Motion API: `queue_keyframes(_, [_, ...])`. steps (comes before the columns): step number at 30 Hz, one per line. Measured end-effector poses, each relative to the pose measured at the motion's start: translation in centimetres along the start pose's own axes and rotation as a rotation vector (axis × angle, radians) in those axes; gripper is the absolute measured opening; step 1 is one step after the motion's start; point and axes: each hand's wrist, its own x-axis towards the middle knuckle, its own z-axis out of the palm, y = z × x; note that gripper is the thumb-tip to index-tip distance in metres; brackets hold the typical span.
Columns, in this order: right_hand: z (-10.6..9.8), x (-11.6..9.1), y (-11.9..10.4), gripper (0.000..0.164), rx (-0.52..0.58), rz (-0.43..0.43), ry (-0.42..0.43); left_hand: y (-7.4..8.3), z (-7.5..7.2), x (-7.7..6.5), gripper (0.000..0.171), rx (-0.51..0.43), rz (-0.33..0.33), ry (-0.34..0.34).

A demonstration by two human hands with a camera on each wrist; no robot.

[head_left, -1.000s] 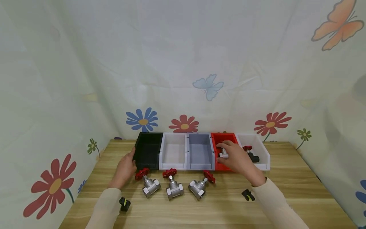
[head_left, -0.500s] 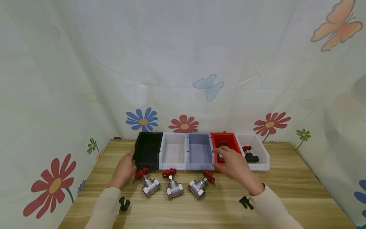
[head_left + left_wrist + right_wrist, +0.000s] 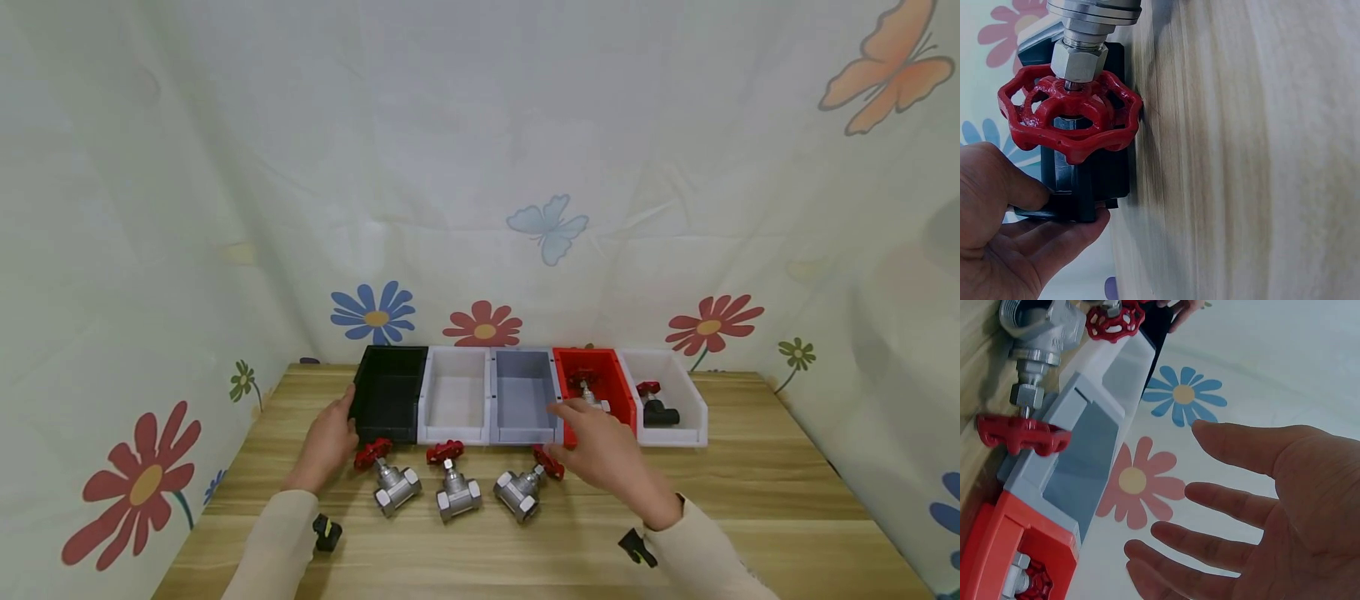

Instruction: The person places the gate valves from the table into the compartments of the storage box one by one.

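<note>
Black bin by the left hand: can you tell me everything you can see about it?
The black bin is an open-topped box that looks like plastic. Its front wall looks low. It sits upright on the wooden table, first on the left in its row, right beside a white bin. The left hand pinches its left side between thumb and fingers. A valve's red handwheel is just in front; I can't tell if they touch.

The metal valves (image 3: 458, 500) shine, their red handwheels (image 3: 1085, 104) glossy
</note>
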Motion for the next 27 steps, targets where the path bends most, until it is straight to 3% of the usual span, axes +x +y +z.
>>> queue_keyframes(5, [0.6,-0.1,-0.6,0.052,0.009,0.024,-0.037,0.0,0.0,0.0,0.064,-0.002,-0.005,-0.008])
queue_keyframes(12, [1.4,-0.6,-1.2,0.051,0.012,-0.033,-0.04,0.1,0.0,0.0,0.064,-0.007,-0.015,-0.011])
queue_keyframes(27, [3.1,-0.9,-1.7,0.051,0.07,-0.043,-0.123,0.0,0.0,0.0,0.064,-0.013,-0.006,-0.008])
